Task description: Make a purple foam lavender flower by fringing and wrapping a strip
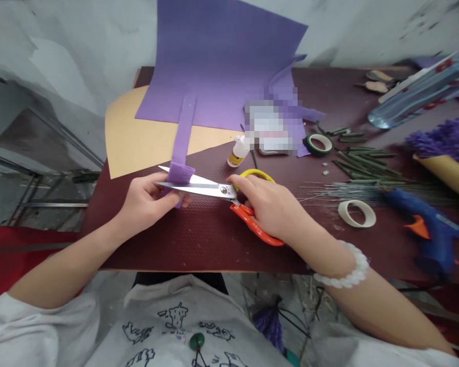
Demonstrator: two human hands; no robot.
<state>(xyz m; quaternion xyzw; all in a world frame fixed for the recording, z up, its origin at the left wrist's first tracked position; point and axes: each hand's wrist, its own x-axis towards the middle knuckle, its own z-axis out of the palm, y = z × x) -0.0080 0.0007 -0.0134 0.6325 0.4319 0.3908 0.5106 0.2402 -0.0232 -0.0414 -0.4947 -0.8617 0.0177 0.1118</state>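
Observation:
My left hand pinches the near, folded end of a purple strip, which runs away from me across the table. My right hand grips the scissors, with one yellow and one red-orange handle loop. Their blades are spread and point left, with the folded purple end between them. Part of the strip shows below the lower blade, beside my left fingertips. Just beyond the scissors stands a small white glue bottle with a yellow label.
Purple sheets and a tan sheet lie at the back. To the right are green tape, green stems, thin wires, a white tape roll, a blue glue gun, purple flowers and a clear bottle.

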